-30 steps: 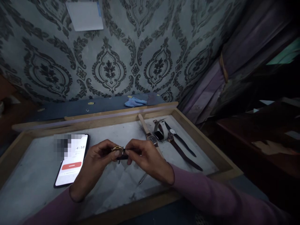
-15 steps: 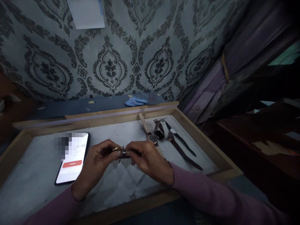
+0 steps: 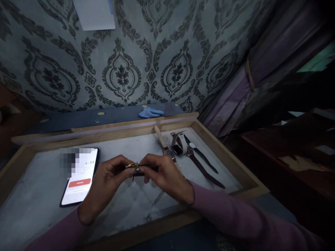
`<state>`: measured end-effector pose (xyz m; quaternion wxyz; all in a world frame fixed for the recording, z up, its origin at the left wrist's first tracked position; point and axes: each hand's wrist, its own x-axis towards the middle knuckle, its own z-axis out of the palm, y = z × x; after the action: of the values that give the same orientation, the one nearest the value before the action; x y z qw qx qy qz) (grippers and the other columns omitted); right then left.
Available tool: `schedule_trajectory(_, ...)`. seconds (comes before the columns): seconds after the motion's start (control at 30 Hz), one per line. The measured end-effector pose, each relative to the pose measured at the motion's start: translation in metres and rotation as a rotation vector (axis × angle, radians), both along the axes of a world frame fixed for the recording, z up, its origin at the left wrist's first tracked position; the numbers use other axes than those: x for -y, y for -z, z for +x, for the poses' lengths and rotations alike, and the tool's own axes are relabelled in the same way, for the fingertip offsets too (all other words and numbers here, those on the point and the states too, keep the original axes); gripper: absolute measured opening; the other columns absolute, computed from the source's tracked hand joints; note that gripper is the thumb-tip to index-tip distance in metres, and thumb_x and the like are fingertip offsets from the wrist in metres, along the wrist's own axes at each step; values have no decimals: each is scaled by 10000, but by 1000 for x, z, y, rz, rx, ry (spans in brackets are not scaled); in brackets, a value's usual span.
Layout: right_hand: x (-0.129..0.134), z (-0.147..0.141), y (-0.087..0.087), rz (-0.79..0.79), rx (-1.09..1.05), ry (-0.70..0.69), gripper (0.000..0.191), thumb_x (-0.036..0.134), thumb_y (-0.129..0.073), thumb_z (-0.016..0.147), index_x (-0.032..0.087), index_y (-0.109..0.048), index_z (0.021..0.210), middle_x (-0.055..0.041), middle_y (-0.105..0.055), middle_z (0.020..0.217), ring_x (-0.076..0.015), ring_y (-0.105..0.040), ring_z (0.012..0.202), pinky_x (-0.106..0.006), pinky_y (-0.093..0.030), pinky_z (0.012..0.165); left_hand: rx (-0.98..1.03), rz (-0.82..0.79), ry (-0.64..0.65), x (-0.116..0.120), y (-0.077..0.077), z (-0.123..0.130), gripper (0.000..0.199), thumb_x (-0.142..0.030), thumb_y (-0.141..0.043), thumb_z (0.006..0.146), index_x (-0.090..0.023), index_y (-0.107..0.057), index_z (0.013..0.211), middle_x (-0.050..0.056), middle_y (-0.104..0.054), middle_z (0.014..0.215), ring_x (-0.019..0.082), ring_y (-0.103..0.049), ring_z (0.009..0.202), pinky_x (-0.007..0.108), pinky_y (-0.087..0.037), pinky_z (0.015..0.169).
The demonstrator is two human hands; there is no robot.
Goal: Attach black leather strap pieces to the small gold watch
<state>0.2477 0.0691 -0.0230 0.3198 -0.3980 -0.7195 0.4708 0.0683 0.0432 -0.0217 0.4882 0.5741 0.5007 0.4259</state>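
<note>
Over the tray, my left hand pinches a small gold-coloured watch case between thumb and fingers. My right hand is closed at the case's right side, gripping a dark watch strap, mostly covered by the fingers. A thin dark pin-like piece sticks out at the join; whether strap and case are attached I cannot tell. Under my right hand lies a slim metal tool, partly hidden. Just beyond it rests a watch with a pale strap.
The shallow wooden-rimmed tray also holds a smartwatch with a white band, a brown-strapped watch and a black-strapped watch. A lit phone lies left. Behind the rim sits a blue cloth.
Both hands stay together at the watch case, with only slight finger movement at the join. The whole view has shifted a little.
</note>
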Motion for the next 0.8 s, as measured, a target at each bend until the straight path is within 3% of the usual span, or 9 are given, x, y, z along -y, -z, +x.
schedule_trajectory(0.3,3,2,-6,23,-38,-25,105,116,-550,837,146,-594,927,4,-673,650,-120,-646,584,-205,-450,535,84,-24,-39,1,-2,2,68,-238,-682,763,-171,-685,752,0,-705,736,138,-661,728,222,-566,691)
schedule_trajectory(0.57,4,0,-4,99,-1,-8,160,75,-547,832,152,-620,951,13,-689,658,-116,-660,599,-192,-458,540,44,-7,-23,0,0,1,81,-248,-695,762,-168,-694,756,7,-714,736,145,-666,718,229,-567,689)
schedule_trajectory(0.8,2,0,-1,90,-101,-12,81,134,-558,853,141,-628,892,5,-683,644,-121,-671,598,-206,-484,568,24,9,-50,1,-5,1,74,-247,-696,757,-173,-696,752,1,-713,734,140,-662,711,213,-553,670)
